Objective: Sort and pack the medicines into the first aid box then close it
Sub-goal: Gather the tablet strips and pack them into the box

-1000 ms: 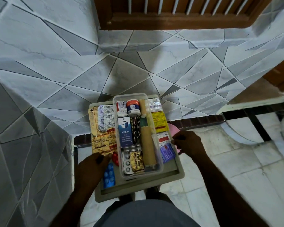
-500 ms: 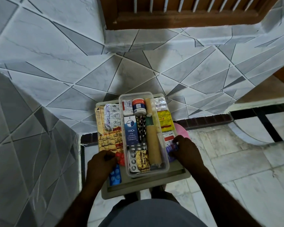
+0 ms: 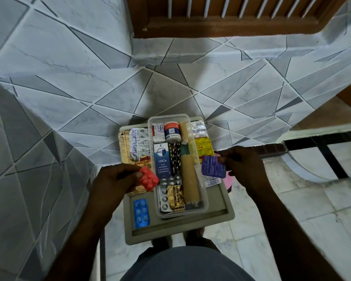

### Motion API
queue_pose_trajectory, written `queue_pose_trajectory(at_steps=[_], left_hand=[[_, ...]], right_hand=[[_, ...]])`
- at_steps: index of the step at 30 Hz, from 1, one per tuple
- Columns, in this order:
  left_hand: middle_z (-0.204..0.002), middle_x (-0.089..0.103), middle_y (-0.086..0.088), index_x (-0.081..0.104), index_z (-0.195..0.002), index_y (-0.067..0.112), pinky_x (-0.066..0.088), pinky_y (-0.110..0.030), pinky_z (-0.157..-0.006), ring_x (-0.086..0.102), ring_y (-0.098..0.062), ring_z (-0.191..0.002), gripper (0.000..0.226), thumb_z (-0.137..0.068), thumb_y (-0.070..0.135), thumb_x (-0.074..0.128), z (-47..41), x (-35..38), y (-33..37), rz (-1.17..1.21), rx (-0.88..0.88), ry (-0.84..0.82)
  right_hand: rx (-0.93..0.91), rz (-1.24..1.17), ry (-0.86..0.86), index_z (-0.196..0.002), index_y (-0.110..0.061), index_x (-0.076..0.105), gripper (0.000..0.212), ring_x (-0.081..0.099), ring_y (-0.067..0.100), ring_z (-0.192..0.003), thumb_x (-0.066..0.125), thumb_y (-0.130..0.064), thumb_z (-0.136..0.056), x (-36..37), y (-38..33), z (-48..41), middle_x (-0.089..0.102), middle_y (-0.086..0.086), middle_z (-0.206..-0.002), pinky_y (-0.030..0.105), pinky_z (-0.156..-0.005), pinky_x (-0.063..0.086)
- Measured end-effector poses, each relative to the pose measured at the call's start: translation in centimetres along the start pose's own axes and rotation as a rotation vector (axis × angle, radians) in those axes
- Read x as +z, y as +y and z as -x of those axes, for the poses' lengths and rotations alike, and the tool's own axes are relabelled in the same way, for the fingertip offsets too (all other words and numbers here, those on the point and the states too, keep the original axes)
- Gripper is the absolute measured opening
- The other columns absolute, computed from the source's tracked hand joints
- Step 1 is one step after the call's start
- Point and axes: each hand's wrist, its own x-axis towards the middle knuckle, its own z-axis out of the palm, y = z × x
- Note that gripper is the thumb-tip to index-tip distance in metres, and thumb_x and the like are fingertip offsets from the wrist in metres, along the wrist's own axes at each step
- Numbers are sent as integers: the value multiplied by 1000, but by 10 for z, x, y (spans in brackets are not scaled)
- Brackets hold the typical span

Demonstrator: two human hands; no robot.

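Two blister packs are lifted at once, one on each side of the clear box (image 3: 203, 205), which stands in the middle of the grey tray (image 3: 224, 214) with its long axis running straight away from the person. The left hand (image 3: 114, 182) pinches a red pill pack (image 3: 148, 180) just beside the box's left wall, near its middle; the right hand (image 3: 244, 166) pinches a purple pill pack (image 3: 213, 167) just beside the right wall, slightly farther up. Both hands are closed on their packs, and both lie about equally near the box, so either pack need only travel sideways over a wall. Inside the box, a blue carton (image 3: 161, 160), a white jar (image 3: 171, 131) and a tan roll (image 3: 188, 179) lie lengthwise, which suggests that a pack turned parallel to them would fit best. A blue pill pack (image 3: 141, 212) remains on the tray left of the box's near end; no lid can be identified.
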Motion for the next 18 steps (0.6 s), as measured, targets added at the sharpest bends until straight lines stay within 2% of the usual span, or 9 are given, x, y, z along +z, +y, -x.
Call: queue_pose_trajectory(at_steps=[3,6,8,12,14,16,18], left_hand=[[-87,75,0,74,-97,19,55,-15,-60,71,-12,-79,14,-85,14,69,0,17,4,-90,4,-109],[-81,75,2,75,-87,25,60,-31,-74,71,-16,-79,12,-83,14,72,-2,33,-2,-170,26,-166],[-83,75,6,75,-87,26,58,-37,-82,70,-13,-82,11,-82,18,73,-3,42,-8,-254,47,-176],[-85,74,4,76,-93,24,56,-39,-84,68,-12,-79,14,-80,18,75,-4,54,-16,-364,67,-145],[-92,75,0,76,-98,21,55,-35,-83,67,-12,-79,16,-82,19,73,-4,57,-19,-429,120,-127],[-97,75,0,75,-102,21,52,-28,-80,67,-12,-82,18,-86,19,69,-2,59,-19,-509,204,-90],[-103,75,-2,74,-106,24,53,-31,-84,68,-16,-91,20,-88,21,66,0,63,-21,-562,288,-65]], right_hand=[[-46,-15,-39,-79,-19,70,6,67,13,-64,73,-14,-80,15,-7,5,73,-1,-74,29,-59,53],[-76,69,-123,-76,-25,67,9,70,14,-68,74,-19,-79,35,-7,14,73,-2,-77,36,-65,57],[-92,141,-174,-79,-25,68,8,70,17,-73,72,-18,-80,49,-6,22,72,-3,-83,41,-73,58],[-69,200,-241,-78,-26,67,10,70,21,-80,66,-16,-78,67,-5,33,73,1,-89,46,-78,57],[-66,295,-309,-86,-20,70,8,70,21,-84,68,-17,-79,71,-4,34,74,4,-94,43,-80,57],[-69,386,-362,-93,-15,73,15,70,23,-88,69,-18,-80,73,-6,38,74,6,-99,41,-81,57],[-82,454,-390,-99,-13,73,19,70,25,-88,65,-16,-83,76,-8,41,74,8,-100,42,-83,57]])
